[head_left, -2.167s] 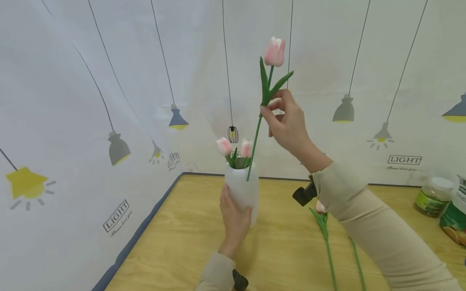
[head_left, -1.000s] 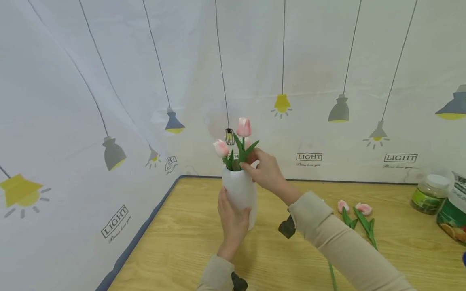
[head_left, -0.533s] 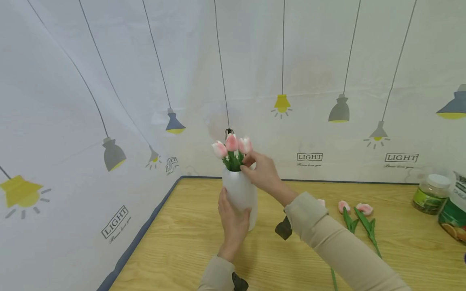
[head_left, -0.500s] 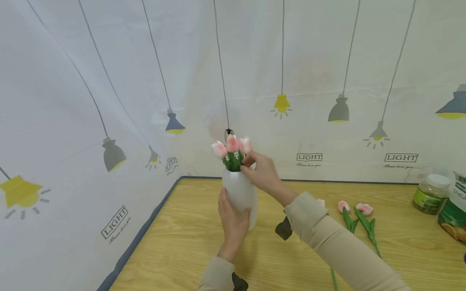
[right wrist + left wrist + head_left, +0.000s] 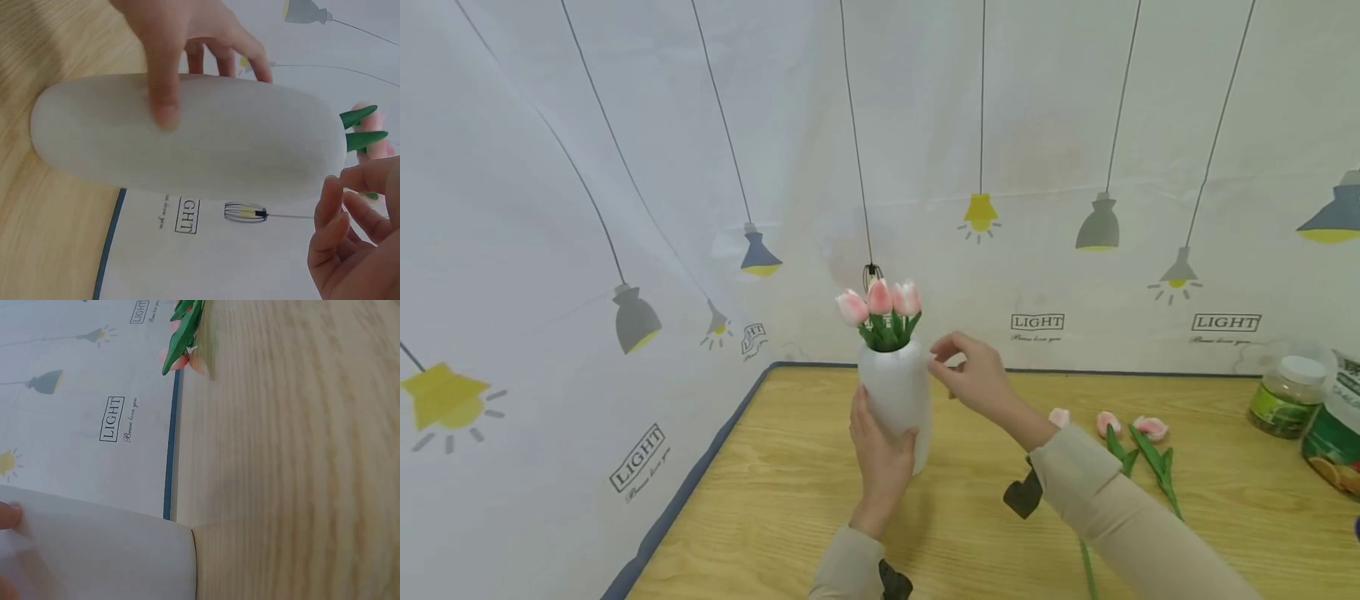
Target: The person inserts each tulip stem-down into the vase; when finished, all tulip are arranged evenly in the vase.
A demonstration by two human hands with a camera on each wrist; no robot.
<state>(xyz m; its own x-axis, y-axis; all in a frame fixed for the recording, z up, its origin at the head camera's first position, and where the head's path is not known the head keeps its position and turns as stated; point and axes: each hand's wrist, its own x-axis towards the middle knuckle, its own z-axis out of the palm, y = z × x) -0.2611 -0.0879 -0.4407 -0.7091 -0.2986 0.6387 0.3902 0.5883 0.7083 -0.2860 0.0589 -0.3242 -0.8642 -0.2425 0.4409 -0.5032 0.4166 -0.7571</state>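
Observation:
A white vase (image 5: pixel 897 379) stands upright on the wooden table, with three pink tulips (image 5: pixel 880 297) in its mouth. My left hand (image 5: pixel 882 458) grips its lower body, the thumb on the near side; the right wrist view shows the fingers around the vase (image 5: pixel 250 137). Just right of the rim is my right hand (image 5: pixel 981 375), apart from the flowers, its fingers loosely bent and nothing between them. In the right wrist view that hand (image 5: pixel 359 237) sits beside the vase mouth. Several loose tulips (image 5: pixel 1152 430) lie to the right, their stems partly hidden by my right sleeve.
At the back right of the table (image 5: pixel 760 500) stand a white-lidded jar (image 5: pixel 1287 400) with a green label and a green-and-white package (image 5: pixel 1333 442), cut off by the frame. A lamp-printed wall covering (image 5: pixel 1037 150) borders the table at the back and left.
My right hand lowered a tulip into the vase among the other two, let go of it and moved off to the right. The left hand has kept its hold on the vase.

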